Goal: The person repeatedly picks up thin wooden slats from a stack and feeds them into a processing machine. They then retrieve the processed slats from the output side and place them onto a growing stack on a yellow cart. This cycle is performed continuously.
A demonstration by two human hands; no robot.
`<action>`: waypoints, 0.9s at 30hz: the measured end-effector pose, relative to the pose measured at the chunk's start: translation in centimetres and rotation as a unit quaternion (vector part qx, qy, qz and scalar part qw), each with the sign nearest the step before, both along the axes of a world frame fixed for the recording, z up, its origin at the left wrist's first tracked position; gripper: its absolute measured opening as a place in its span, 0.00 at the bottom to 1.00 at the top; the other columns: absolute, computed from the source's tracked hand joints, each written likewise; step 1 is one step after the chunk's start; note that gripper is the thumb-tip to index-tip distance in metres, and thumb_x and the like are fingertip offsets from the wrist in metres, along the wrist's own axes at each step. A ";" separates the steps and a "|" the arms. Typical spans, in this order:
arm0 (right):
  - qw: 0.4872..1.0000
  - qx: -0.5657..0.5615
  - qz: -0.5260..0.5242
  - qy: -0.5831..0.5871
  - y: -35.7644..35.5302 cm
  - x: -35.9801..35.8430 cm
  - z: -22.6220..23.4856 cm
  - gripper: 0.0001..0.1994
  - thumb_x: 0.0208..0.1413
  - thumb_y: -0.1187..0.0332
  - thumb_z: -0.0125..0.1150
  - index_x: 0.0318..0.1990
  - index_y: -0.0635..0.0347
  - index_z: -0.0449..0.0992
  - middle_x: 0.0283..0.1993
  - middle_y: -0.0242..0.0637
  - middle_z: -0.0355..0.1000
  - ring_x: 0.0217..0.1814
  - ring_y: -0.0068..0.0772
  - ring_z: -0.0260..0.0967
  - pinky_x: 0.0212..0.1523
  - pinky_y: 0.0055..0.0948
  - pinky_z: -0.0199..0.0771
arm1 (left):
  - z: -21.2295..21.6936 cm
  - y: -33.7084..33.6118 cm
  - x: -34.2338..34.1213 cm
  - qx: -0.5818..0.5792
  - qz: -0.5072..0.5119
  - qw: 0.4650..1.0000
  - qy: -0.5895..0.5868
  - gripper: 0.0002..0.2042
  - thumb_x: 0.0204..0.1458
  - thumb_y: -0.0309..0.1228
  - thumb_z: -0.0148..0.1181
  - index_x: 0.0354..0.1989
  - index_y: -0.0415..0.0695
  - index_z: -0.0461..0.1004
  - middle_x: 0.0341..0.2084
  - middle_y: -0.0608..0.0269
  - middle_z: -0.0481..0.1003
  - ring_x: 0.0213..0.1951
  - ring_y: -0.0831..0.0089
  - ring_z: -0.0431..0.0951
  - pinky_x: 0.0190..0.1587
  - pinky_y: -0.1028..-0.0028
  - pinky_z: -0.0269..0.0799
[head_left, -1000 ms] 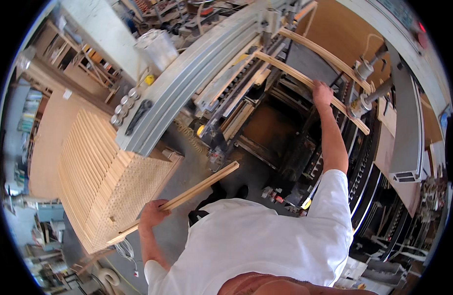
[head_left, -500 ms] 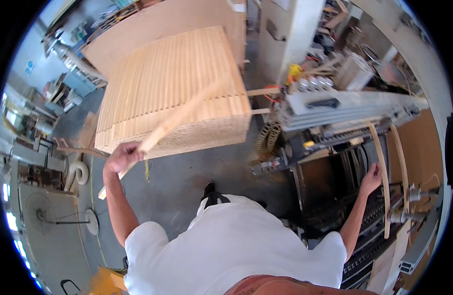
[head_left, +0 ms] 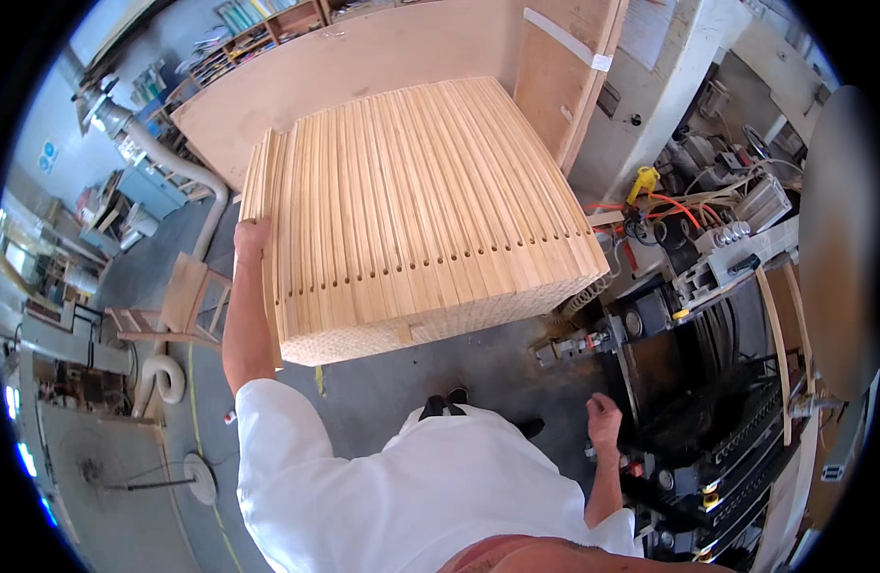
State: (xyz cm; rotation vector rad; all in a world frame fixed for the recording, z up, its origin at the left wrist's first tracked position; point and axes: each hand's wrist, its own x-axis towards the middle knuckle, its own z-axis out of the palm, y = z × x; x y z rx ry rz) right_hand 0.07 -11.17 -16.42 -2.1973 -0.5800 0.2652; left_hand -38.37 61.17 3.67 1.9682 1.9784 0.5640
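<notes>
A slat (head_left: 269,258) is pressed by the left hand (head_left: 252,237) against the near-left edge of the slat stack (head_left: 421,210), fingers wrapped on its edge; the right hand (head_left: 604,418) is seen empty and loosely curled beside the machine (head_left: 707,382), well apart from the stack. The slat is judged light, stiff and smooth, long enough to swing. It would best be gripped near mid-length by its narrow edges.
</notes>
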 end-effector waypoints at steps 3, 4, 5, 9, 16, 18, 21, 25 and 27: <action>0.996 -0.087 -0.004 0.025 -1.3 -3.6 -1.1 0.12 0.54 0.70 0.63 0.42 0.70 0.80 0.32 0.47 0.78 0.34 0.31 0.76 0.38 0.28 0.75 | -3.0 4.2 -1.5 0.013 0.011 1.000 0.025 0.29 0.48 0.51 0.58 0.44 0.34 0.80 0.42 0.36 0.78 0.48 0.48 0.79 0.51 0.60 0.73; 0.993 -0.104 -0.020 0.046 -2.2 -4.5 -1.6 0.13 0.53 0.69 0.64 0.42 0.70 0.80 0.32 0.48 0.78 0.35 0.33 0.77 0.39 0.29 0.75 | -3.8 5.3 -1.4 0.019 0.012 0.999 0.034 0.29 0.49 0.52 0.57 0.43 0.34 0.80 0.42 0.36 0.78 0.49 0.48 0.79 0.52 0.59 0.73; 0.990 -0.120 -0.034 0.067 -3.0 -4.9 -2.1 0.13 0.53 0.68 0.64 0.42 0.69 0.80 0.32 0.50 0.78 0.36 0.34 0.78 0.39 0.30 0.75 | -4.4 6.2 -1.4 0.030 0.000 0.999 0.025 0.29 0.49 0.52 0.56 0.43 0.33 0.80 0.42 0.35 0.78 0.49 0.48 0.79 0.52 0.59 0.73; 0.986 -0.137 -0.077 0.056 -5.2 -7.7 -0.9 0.14 0.51 0.66 0.65 0.42 0.66 0.80 0.35 0.51 0.79 0.41 0.50 0.78 0.42 0.38 0.77 | -5.6 7.8 2.8 -0.002 -0.067 0.998 -0.007 0.29 0.53 0.51 0.53 0.43 0.33 0.80 0.42 0.36 0.78 0.49 0.46 0.78 0.54 0.58 0.72; 0.987 -0.160 -0.010 0.019 -3.8 -8.9 -2.5 0.14 0.55 0.65 0.61 0.44 0.65 0.79 0.42 0.52 0.77 0.47 0.54 0.75 0.46 0.42 0.75 | -4.4 13.1 -5.0 0.114 -0.054 0.991 0.041 0.26 0.55 0.47 0.53 0.54 0.39 0.75 0.48 0.41 0.76 0.51 0.48 0.77 0.55 0.57 0.71; 0.976 -0.190 -0.105 0.021 -6.4 -11.4 0.4 0.14 0.56 0.65 0.61 0.46 0.64 0.78 0.44 0.52 0.77 0.48 0.56 0.74 0.48 0.43 0.74 | -5.1 7.3 7.0 0.139 -0.147 0.978 0.046 0.21 0.56 0.40 0.55 0.55 0.41 0.74 0.49 0.44 0.77 0.50 0.50 0.78 0.51 0.57 0.74; 0.975 -0.129 -0.179 0.008 -6.4 -12.9 6.8 0.16 0.56 0.64 0.62 0.49 0.63 0.78 0.48 0.50 0.76 0.51 0.53 0.73 0.52 0.42 0.73 | 0.4 -0.6 12.3 0.268 -0.199 0.939 -0.081 0.24 0.64 0.43 0.50 0.58 0.34 0.70 0.54 0.43 0.74 0.54 0.51 0.76 0.56 0.61 0.71; 0.963 -0.094 -0.245 -0.057 -11.2 -15.1 10.8 0.15 0.57 0.65 0.60 0.50 0.60 0.76 0.47 0.45 0.74 0.50 0.51 0.73 0.51 0.43 0.74 | 4.8 -22.9 22.9 0.166 -0.430 0.817 -0.345 0.17 0.65 0.33 0.51 0.55 0.33 0.72 0.47 0.49 0.77 0.51 0.61 0.76 0.56 0.66 0.71; 0.939 -0.122 -0.298 -0.117 -13.6 -16.9 12.8 0.15 0.55 0.66 0.62 0.50 0.58 0.75 0.47 0.44 0.74 0.51 0.49 0.72 0.52 0.43 0.72 | -0.6 -28.2 28.5 0.122 -0.607 0.706 -0.344 0.15 0.64 0.30 0.51 0.53 0.33 0.73 0.45 0.52 0.77 0.47 0.65 0.77 0.52 0.70 0.73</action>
